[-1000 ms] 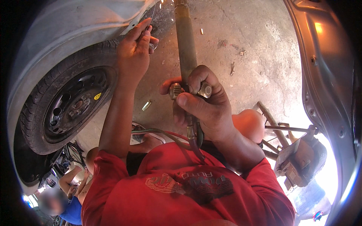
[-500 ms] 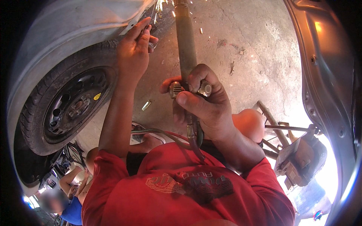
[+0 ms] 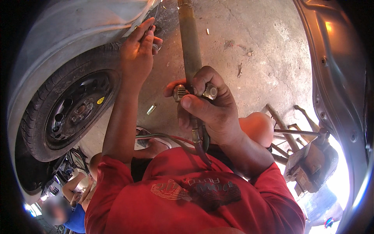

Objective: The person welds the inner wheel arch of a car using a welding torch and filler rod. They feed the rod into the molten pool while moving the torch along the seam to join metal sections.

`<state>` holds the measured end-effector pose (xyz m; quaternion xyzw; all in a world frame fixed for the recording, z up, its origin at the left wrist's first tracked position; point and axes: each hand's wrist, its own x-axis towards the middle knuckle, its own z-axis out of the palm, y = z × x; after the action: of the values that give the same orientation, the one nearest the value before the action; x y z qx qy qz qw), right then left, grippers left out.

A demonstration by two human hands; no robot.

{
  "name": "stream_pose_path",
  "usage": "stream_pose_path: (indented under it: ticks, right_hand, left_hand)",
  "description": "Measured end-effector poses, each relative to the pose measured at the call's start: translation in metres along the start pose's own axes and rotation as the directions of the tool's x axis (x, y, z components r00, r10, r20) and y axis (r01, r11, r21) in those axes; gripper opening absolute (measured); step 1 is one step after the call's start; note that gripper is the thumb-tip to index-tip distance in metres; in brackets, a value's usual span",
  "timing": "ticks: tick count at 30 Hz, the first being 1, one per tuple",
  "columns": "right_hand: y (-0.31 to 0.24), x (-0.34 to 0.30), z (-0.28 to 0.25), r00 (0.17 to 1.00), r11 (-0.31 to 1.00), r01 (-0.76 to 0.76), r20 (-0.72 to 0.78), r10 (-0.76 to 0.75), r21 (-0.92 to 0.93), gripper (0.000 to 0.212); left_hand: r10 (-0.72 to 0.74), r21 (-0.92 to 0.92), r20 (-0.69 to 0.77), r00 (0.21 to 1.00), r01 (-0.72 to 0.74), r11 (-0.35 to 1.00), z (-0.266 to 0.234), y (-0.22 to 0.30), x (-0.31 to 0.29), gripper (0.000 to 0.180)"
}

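My right hand [image 3: 218,111] is wrapped round the lower end of a gas torch [image 3: 191,45], near its two valve knobs [image 3: 180,93]. The torch's long tube runs up past the top edge, so its tip is out of sight. Two hoses [image 3: 167,137] join below the grip. Further up and to the left, my left hand [image 3: 138,56] pinches a thin metal wire [image 3: 157,13] pointing upward, beside the lower edge of a pale car body panel [image 3: 85,23]. A few small sparks show near the top edge.
A car wheel [image 3: 80,111] stands at left under the panel. A dark door-like panel [image 3: 335,70] borders the right. A metal frame with a grimy block [image 3: 311,165] stands at lower right. Bits of debris lie on the concrete floor [image 3: 269,50]. Another person in blue [image 3: 76,218] sits at lower left.
The sparks at the top have mostly died down. The torch has shifted very slightly left and up; my left hand stays nearly still.
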<state>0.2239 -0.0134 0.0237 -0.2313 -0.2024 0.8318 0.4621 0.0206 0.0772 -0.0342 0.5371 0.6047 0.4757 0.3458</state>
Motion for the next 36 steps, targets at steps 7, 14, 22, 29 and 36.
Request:
stream_pose_path:
  ticks: [7,14,22,29,36]
  right_hand:
    - [0.0,0.001,0.002,1.0,1.0,0.006,0.005,-0.006,-0.003,0.023]
    - [0.001,0.001,-0.001,1.0,1.0,0.012,0.005,-0.012,-0.016,0.022]
    - [0.005,0.002,-0.003,1.0,0.998,0.028,0.01,-0.029,0.056,0.022]
    - [0.009,0.001,-0.006,0.998,0.96,0.056,-0.019,-0.053,0.273,0.021]
    - [0.006,-0.001,-0.007,0.999,0.919,0.012,-0.036,0.002,0.393,0.021]
  left_hand:
    - [0.0,0.016,-0.007,1.0,0.0,1.0,-0.001,0.002,0.0,0.032]
    - [-0.048,-0.025,0.011,0.999,0.048,0.999,0.0,0.003,0.002,0.033]
    - [-0.051,0.008,0.012,0.999,0.051,0.999,0.001,0.002,0.002,0.034]
    - [-0.011,0.124,0.092,0.996,0.0,0.992,-0.002,0.001,-0.001,0.035]
    - [-0.028,0.132,0.026,0.999,0.024,0.991,0.0,0.003,-0.005,0.035]
